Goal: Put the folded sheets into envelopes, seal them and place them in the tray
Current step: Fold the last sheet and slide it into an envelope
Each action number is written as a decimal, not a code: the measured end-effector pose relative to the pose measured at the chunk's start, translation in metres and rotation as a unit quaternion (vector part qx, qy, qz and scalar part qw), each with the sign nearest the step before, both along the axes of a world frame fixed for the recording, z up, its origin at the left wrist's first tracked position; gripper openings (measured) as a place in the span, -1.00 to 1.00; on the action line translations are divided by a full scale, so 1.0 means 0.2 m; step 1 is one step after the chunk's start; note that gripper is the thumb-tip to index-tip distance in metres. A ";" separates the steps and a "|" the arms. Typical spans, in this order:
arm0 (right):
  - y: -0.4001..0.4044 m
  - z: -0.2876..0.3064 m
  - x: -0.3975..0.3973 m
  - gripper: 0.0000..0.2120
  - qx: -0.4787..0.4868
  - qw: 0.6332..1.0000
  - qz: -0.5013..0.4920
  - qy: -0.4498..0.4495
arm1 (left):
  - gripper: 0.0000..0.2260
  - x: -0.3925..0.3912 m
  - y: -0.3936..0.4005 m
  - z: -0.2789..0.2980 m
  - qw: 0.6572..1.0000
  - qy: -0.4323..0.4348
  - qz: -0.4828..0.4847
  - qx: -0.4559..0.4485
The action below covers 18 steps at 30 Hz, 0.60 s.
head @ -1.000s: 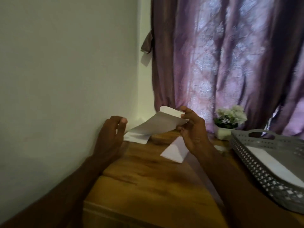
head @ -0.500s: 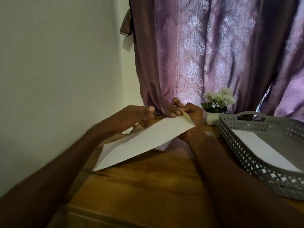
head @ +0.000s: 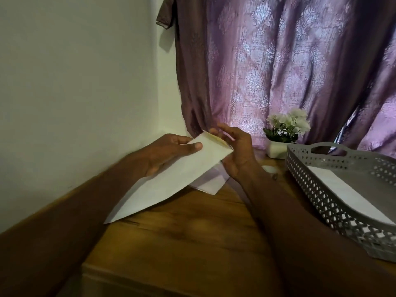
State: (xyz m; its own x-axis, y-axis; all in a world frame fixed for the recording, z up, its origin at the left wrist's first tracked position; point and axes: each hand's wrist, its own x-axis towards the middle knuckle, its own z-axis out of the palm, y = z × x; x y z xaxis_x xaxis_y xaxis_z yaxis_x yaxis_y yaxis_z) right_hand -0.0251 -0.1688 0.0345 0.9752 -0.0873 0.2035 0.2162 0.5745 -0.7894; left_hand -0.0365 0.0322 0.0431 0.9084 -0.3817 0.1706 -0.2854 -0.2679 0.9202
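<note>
1. A long white envelope point(head: 171, 179) is held above the wooden table point(head: 192, 243), slanting from its low near-left corner up to its far end between the two hands.
2. The left hand point(head: 169, 151) grips the envelope's upper long edge, thumb lying flat on the face and fingers curled behind.
3. The right hand point(head: 235, 153) meets the envelope's far short end, where a yellowish strip shows; its palm touches the corner and its fingers are loosely spread. I cannot tell whether any of them pinch the paper.
4. Under the raised envelope, folded sheets point(head: 211, 182) lie on the table.
5. To the right stands a grey perforated tray point(head: 317, 189) with a white envelope in the tray point(head: 347, 189) lying flat.
6. Behind, a small potted plant point(head: 285, 133) with white flowers sits before a purple curtain point(head: 278, 67).
</note>
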 end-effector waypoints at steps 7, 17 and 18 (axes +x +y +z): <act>0.00 -0.03 -0.12 -0.83 -0.549 0.769 -0.325 0.038 | -0.60 0.08 0.18 -0.03 0.967 0.072 0.135 -0.203; 0.11 -0.07 -0.14 -0.78 -0.784 0.607 -0.119 0.047 | -0.65 0.08 0.19 -0.03 0.958 0.098 0.201 -0.179; 0.11 -0.07 -0.15 -0.74 -0.779 0.612 -0.125 0.047 | -0.70 0.08 0.19 -0.03 0.959 0.098 0.195 -0.178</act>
State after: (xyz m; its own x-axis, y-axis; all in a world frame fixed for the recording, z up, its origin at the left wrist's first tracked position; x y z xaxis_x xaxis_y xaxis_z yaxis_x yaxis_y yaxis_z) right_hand -0.0550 -0.1467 0.0215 0.9848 -0.0074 0.1733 0.0551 -0.9341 -0.3528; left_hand -0.0214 0.0701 0.0375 0.9982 0.0454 0.0384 -0.0394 0.0223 0.9990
